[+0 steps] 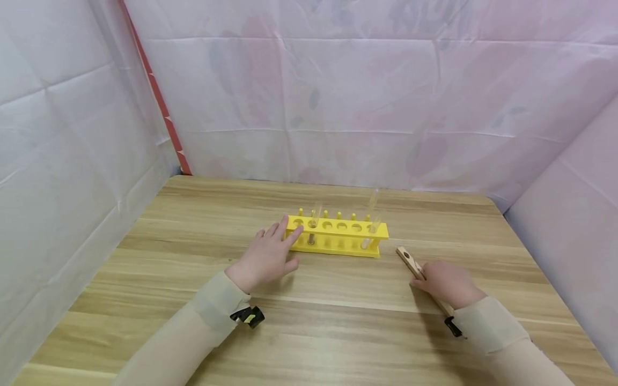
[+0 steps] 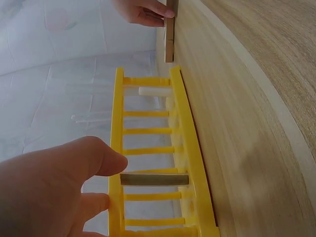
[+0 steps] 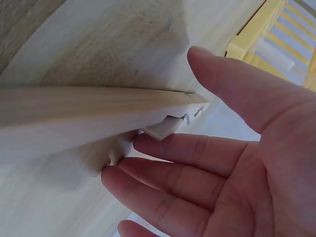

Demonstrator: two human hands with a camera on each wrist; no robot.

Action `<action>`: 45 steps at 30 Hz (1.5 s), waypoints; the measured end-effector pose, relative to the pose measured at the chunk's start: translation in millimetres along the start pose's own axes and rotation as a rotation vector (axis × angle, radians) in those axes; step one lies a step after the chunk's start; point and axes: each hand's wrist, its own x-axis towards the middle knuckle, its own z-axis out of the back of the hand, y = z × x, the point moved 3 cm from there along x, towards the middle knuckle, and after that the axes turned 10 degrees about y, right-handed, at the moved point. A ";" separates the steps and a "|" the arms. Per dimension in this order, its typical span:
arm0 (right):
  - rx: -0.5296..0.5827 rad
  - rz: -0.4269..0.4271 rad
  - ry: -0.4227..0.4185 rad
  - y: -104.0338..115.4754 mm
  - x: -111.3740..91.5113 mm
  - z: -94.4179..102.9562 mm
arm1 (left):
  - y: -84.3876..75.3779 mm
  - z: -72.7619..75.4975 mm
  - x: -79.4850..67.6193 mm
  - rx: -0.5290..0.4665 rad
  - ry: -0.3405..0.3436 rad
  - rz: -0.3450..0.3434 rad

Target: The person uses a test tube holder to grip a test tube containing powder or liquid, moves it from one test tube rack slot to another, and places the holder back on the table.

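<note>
A yellow test tube rack (image 1: 338, 249) stands on the wooden table. My left hand (image 1: 265, 254) rests on its left end, fingers spread over the top bar. Near that hand, a test tube with greyish contents (image 2: 155, 179) sits in the rack. Another tube with white contents (image 2: 155, 92) stands at the right end. Behind it rises a clear tube (image 1: 373, 200). To the right, a wooden test tube clamp (image 1: 409, 261) lies under my right hand (image 1: 449, 281). In the right wrist view, the fingers (image 3: 185, 148) lie loosely along the clamp, thumb apart from it.
Yellow pegs (image 1: 339, 215) line the back of the rack. Pale cloth walls (image 1: 357, 86) close in the table at the back and both sides. A red strip (image 1: 159, 96) runs down the back left corner.
</note>
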 end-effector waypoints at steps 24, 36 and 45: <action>0.007 -0.062 0.007 -6.9 6.9 -4.3 | -1.4 1.6 -0.9 0.010 0.010 -0.001; -0.003 -0.077 0.019 -3.6 7.2 -2.3 | -0.7 1.3 0.4 0.018 0.016 0.009; -0.014 -0.076 -0.001 -4.6 6.3 -1.9 | -0.6 1.2 0.7 0.024 0.026 0.013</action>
